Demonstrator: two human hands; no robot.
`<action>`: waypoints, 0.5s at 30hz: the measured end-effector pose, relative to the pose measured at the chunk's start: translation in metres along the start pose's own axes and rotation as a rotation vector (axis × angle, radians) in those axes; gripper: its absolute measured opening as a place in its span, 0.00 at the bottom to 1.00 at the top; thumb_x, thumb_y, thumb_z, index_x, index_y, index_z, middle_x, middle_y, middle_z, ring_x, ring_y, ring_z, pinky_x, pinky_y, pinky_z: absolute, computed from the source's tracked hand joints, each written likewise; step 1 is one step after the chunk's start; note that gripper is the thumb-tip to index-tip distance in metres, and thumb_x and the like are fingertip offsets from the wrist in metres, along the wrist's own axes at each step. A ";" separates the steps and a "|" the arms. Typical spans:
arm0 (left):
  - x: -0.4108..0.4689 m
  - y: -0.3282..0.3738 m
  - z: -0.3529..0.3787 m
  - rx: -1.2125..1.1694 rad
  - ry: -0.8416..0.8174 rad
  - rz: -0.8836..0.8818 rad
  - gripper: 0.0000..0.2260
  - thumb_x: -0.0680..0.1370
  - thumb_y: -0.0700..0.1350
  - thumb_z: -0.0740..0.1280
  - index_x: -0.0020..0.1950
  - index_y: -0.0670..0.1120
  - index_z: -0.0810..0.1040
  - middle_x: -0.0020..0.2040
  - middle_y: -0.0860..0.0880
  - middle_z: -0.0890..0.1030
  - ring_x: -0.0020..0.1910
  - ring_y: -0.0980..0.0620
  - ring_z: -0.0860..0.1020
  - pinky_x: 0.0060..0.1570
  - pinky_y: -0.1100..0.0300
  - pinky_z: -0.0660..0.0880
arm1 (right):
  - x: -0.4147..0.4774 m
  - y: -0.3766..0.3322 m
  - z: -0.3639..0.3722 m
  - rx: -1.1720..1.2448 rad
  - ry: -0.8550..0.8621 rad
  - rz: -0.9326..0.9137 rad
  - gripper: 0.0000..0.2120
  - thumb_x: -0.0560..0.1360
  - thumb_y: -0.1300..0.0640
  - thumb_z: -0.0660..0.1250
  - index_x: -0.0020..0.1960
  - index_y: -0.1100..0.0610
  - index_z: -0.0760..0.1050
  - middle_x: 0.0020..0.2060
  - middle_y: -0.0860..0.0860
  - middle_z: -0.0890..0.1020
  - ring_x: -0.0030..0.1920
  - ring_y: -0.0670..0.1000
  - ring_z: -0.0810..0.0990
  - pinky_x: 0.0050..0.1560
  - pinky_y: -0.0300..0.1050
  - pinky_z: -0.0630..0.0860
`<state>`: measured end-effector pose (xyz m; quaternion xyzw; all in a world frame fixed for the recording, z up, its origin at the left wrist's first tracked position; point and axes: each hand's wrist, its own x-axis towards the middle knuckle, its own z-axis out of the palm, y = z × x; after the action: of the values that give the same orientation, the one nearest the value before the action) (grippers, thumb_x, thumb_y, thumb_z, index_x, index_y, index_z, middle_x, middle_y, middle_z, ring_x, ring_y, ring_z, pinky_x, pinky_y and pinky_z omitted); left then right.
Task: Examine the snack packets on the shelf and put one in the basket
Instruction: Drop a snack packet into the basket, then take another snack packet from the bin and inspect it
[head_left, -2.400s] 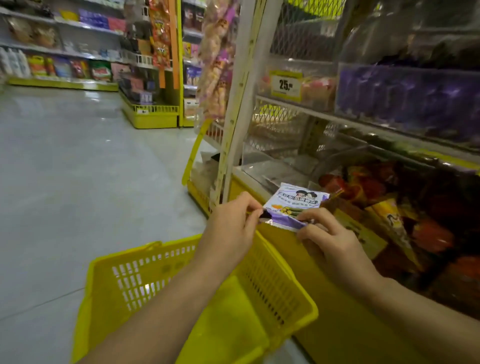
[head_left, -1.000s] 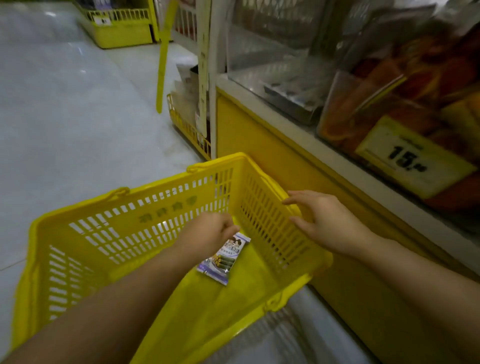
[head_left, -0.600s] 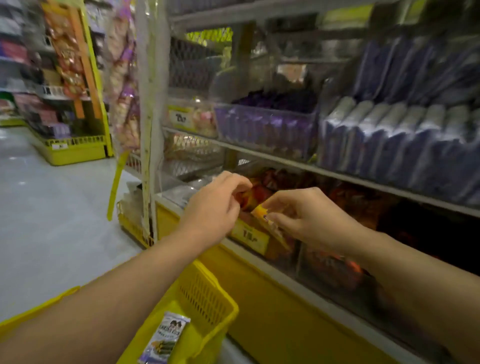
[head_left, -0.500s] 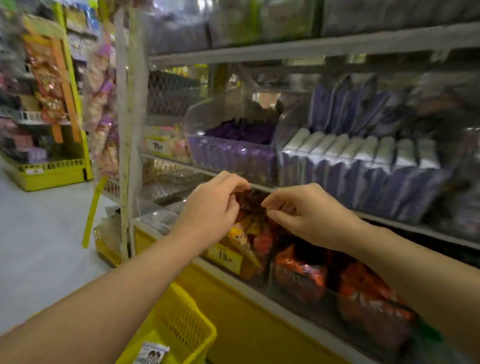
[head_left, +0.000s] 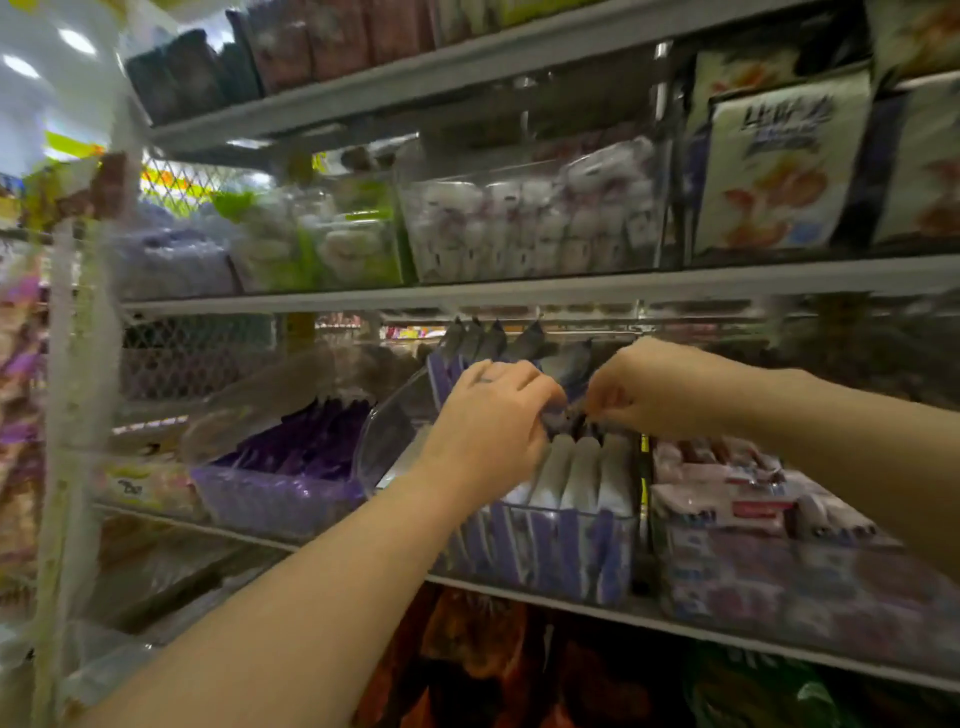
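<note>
Raised from lower shelf since earlier frame: left hand and right hand, now at purple-white packets in clear bin, 3 o'clock of purple tray; packet tops pinched by both hands, likely parted for inspection; basket unseen

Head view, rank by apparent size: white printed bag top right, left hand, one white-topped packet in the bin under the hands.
1. white printed bag
2. left hand, nearer the camera, so true size unsure
3. white-topped packet
</note>
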<state>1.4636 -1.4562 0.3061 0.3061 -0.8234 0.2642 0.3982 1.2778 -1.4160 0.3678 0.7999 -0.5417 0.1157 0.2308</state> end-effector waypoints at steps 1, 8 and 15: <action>0.007 -0.002 0.007 0.027 -0.004 0.002 0.13 0.72 0.41 0.64 0.55 0.46 0.79 0.53 0.47 0.79 0.53 0.44 0.76 0.60 0.51 0.66 | 0.010 0.006 0.000 -0.014 -0.035 -0.027 0.09 0.73 0.54 0.66 0.50 0.49 0.83 0.42 0.44 0.84 0.38 0.47 0.79 0.39 0.34 0.75; 0.032 -0.029 0.040 0.151 0.009 0.068 0.22 0.62 0.41 0.74 0.56 0.46 0.83 0.59 0.42 0.81 0.59 0.38 0.78 0.60 0.37 0.72 | 0.071 0.020 0.014 -0.162 -0.372 -0.095 0.12 0.72 0.57 0.69 0.55 0.49 0.82 0.51 0.49 0.83 0.49 0.54 0.80 0.51 0.44 0.77; 0.037 -0.055 0.059 0.149 0.001 0.004 0.21 0.66 0.46 0.69 0.59 0.50 0.82 0.59 0.44 0.81 0.57 0.40 0.79 0.58 0.41 0.72 | 0.086 0.024 0.030 -0.226 -0.551 -0.144 0.15 0.73 0.58 0.69 0.59 0.53 0.79 0.51 0.51 0.82 0.49 0.54 0.79 0.51 0.46 0.76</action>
<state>1.4559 -1.5444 0.3147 0.3330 -0.8019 0.3257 0.3741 1.2866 -1.5082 0.3854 0.8068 -0.5351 -0.1835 0.1705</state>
